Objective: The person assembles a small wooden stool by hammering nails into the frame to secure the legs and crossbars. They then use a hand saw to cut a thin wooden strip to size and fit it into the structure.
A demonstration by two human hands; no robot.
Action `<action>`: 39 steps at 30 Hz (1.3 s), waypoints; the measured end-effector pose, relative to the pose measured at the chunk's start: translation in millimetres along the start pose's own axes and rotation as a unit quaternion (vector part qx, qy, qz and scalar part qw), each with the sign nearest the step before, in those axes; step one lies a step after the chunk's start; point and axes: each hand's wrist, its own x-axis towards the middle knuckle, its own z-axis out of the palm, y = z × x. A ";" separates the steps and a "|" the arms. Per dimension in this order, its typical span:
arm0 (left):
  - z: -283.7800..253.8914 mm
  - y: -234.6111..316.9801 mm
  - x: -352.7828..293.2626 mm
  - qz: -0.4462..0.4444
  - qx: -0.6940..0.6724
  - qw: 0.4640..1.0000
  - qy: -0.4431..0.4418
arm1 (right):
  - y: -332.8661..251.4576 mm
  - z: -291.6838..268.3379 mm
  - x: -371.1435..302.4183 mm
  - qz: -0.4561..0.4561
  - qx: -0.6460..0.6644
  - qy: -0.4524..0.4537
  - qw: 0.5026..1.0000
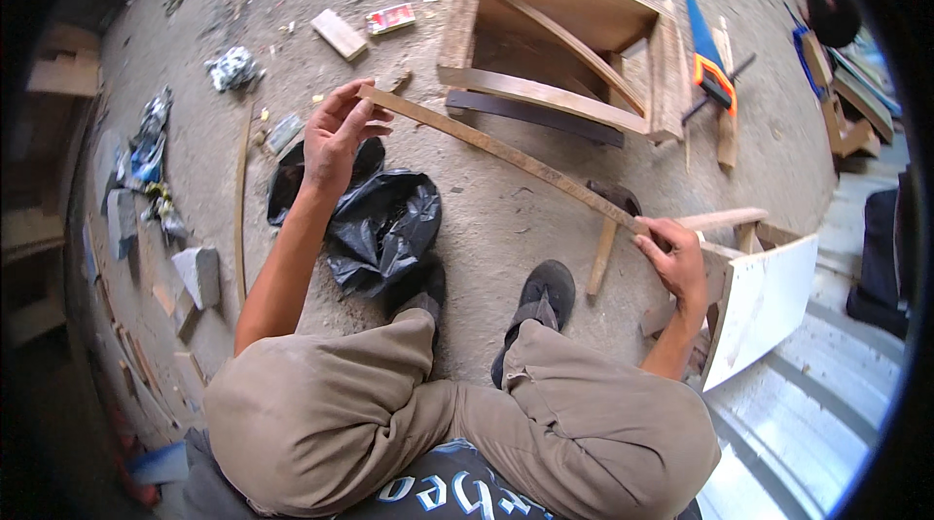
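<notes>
A thin wooden strip (pixel 501 156) spans the space before my knees, slanting from far left down to near right. Its far end is pinched between the thumb and fingers of my left hand (pixel 336 136). My right hand (pixel 673 257) grips the other end, close to a small wooden frame with a white panel (pixel 764 311). Beyond the strip rests an open wooden box (pixel 555 92) with a loose slat lying diagonally inside it. A hammer (pixel 603 252) lies on the ground under the strip's right part, its dark head partly hidden.
A black plastic bag (pixel 389 228) lies below my left hand. To the right of the box is a handsaw (pixel 708 53) with a blue blade. A wood block (pixel 340 35) and a small red box (pixel 391 19) sit far left. Corrugated metal sheet (pixel 808 403) covers the right side.
</notes>
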 end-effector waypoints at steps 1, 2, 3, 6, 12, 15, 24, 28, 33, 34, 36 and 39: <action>2.5 -4.8 2.5 -0.004 0.028 0.999 -0.017 | 0.4 -4.8 -2.6 -0.011 -0.062 0.024 0.998; 5.6 -11.1 3.8 -0.007 0.056 0.998 -0.033 | -0.3 -10.2 -3.6 -0.022 -0.125 0.045 0.991; 8.6 -21.3 1.2 -0.017 0.065 0.997 -0.041 | -13.8 -13.1 -0.7 -0.008 -0.117 0.047 0.992; 21.0 -38.5 -13.2 -0.007 0.110 0.992 -0.065 | -21.4 -19.7 23.2 -0.105 -0.178 0.074 0.976; 30.9 -43.4 13.4 0.045 0.119 0.991 -0.050 | -20.5 -20.6 68.6 -0.162 -0.132 0.114 0.971; 43.1 -33.1 11.6 0.067 0.130 0.986 -0.083 | -21.7 -13.4 79.4 -0.175 -0.126 0.131 0.968; 41.0 -27.3 17.8 0.119 0.270 0.953 -0.069 | -14.4 -0.7 96.4 -0.231 -0.155 0.178 0.944; 45.9 -5.2 45.3 0.126 0.182 0.975 0.013 | -1.7 -33.8 98.7 -0.175 -0.087 0.181 0.964; 51.9 0.4 100.9 -0.093 0.123 0.987 -0.054 | -4.3 -40.2 118.9 -0.181 -0.153 0.184 0.954; 55.9 -0.4 103.8 -0.121 0.133 0.982 -0.060 | -5.3 -41.9 119.7 -0.187 -0.169 0.182 0.950; 68.6 -4.9 107.6 -0.176 0.155 0.969 -0.071 | -4.3 -42.3 119.1 -0.191 -0.157 0.175 0.953; 81.5 -7.9 110.7 -0.187 0.066 0.975 -0.103 | -9.6 -41.5 121.2 -0.197 -0.138 0.168 0.956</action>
